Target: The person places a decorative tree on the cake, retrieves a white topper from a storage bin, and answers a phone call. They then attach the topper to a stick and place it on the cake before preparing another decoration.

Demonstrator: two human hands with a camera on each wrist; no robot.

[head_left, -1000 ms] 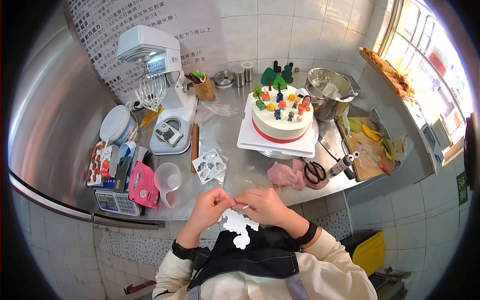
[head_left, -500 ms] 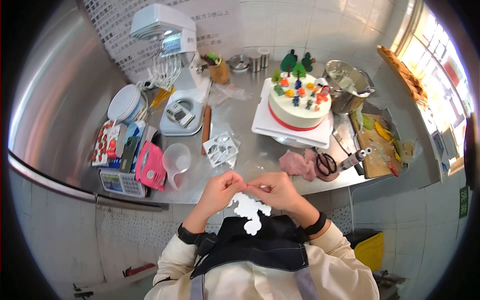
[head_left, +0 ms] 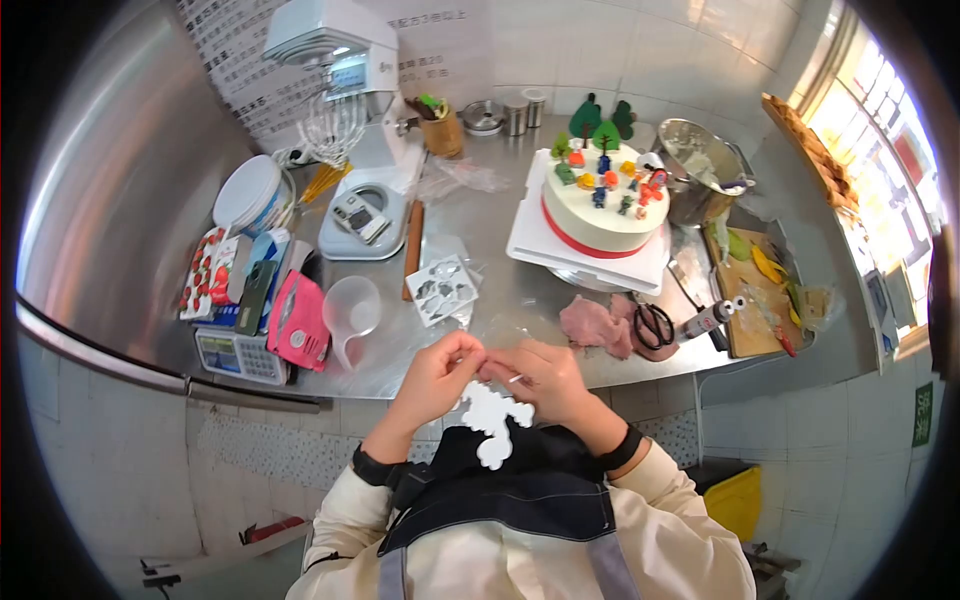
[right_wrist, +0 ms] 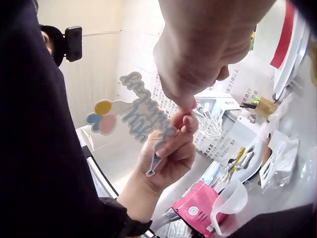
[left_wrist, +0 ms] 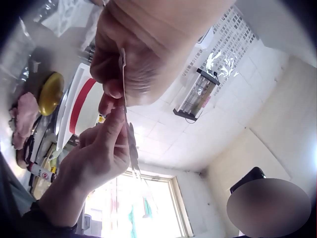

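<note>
Above the apron at the counter's front edge, both hands hold a cake topper (head_left: 492, 415), its plain white back showing in the head view. In the right wrist view, its front carries blue-grey script lettering and yellow, blue and pink balloons. Thumb and fingers of my left hand (head_left: 437, 378) pinch the topper at its upper edge. My right hand (head_left: 545, 378) pinches close beside it, fingertips meeting the left ones, and a thin white stick (head_left: 517, 379) pokes out between its fingers. Beyond stands a white cake (head_left: 603, 232) with a red band, topped with small figures and green trees.
Right of the hands lie a pink cloth (head_left: 598, 328), black-handled scissors (head_left: 652, 325) and a bottle (head_left: 708, 318). Leftward are a clear measuring cup (head_left: 350, 308), a white patterned sheet (head_left: 442, 290) and a pink pouch (head_left: 298, 320). A metal pot (head_left: 700, 185) stands behind the cake.
The head view has shifted, so the counter sits higher and further right. Both hands stay together on the topper, with small shifts of the fingers and the white stick.
</note>
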